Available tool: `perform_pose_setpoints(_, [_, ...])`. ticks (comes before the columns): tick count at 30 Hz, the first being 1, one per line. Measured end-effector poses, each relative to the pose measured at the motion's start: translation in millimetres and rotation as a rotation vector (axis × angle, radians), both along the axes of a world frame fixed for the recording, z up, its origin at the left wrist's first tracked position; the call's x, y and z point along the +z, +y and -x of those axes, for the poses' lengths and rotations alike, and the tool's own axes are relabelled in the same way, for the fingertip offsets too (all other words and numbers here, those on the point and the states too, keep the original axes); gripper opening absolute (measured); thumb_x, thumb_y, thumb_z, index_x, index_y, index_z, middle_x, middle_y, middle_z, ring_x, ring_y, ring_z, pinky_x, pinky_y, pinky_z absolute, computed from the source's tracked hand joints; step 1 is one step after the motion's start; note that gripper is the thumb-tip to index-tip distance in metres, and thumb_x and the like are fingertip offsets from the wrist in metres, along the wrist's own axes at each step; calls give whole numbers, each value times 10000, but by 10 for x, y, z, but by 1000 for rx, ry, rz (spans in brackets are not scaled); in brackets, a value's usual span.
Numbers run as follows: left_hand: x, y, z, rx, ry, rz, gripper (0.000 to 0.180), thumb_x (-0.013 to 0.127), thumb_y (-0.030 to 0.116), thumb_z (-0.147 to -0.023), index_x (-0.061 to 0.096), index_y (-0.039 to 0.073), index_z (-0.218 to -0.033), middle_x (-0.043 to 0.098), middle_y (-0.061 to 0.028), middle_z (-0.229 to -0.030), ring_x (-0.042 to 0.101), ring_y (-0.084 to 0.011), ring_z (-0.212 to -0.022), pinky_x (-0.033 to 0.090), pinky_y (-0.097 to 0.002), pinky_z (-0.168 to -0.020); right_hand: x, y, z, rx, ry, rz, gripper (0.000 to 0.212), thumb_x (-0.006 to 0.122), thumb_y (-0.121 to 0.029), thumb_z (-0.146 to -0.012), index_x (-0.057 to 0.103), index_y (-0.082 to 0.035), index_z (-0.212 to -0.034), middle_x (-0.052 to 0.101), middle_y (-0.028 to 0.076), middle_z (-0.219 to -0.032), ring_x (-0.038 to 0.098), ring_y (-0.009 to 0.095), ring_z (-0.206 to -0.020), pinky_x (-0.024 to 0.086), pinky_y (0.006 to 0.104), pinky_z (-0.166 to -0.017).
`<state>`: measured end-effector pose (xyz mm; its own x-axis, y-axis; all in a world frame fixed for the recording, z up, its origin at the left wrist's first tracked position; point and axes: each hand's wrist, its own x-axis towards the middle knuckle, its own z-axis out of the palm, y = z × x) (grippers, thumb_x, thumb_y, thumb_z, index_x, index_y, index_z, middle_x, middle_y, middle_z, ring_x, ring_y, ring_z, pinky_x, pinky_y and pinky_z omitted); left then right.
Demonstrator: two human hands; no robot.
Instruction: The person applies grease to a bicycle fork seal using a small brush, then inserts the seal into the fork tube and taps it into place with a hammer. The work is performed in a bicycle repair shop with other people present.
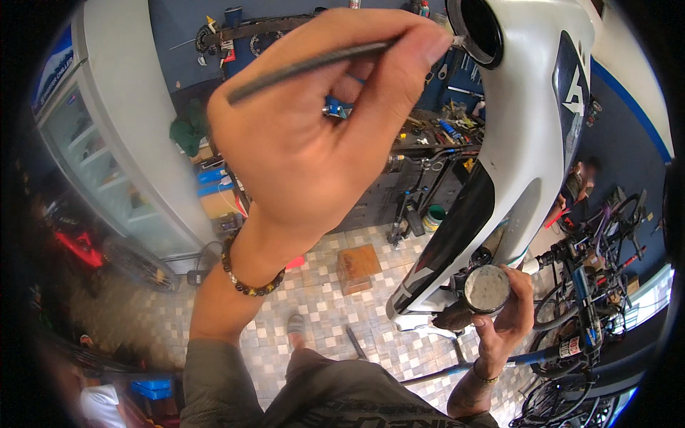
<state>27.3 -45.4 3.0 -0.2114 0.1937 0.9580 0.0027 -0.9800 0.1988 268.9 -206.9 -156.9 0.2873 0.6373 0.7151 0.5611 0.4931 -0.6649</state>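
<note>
Bike frame (524, 107), white with black panels, stands slanting along the right of the view, its round opening (488, 32) at the top and its lower end down near the middle right. At that opening's rim is the pale tip of a thin dark stick — whether it touches or stops just short, I cannot tell. The left hand (307, 143) pinches this stick between thumb and fingers, its back end lying across the hand. Lower down, beside the frame, the right hand (512, 324) grips a round pot (487, 289) by its side, thumb and fingers curled around it; the pale top faces up — lid or contents, I cannot tell. A beaded bracelet (250, 289) circles the left wrist. Behind are a dark workbench (360, 207) covered with tools, a wooden box (359, 267) on the tiled floor (321, 292), a glass-doored fridge (89, 146) to the left, and bicycles (589, 299) on the right, near another person (579, 182).
</note>
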Motion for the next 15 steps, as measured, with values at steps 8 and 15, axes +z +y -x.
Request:
perform_pose_setpoints(8, [57,54,145,-137,-55,145,251,694,185,-1026,739,-60,-1056,761,-153,-867,693,-130,-639,556,-235,-542,-1,-18,-12,-16,-31,-13,789,930,-459,-718,639,72,-1223,659,199,-1188,631,301,-1095,496,414,-989])
perform_pose_setpoints(15, [157,-99,136,-203,54,295,302,673,230,-1042,725,-67,-1066,746,-147,-841,687,-134,-620,562,-239,-512,32,-95,-41,1,-41,77,870,890,-528,-774,584,93,-1301,579,167,-1268,574,269,-1193,420,402,-1075])
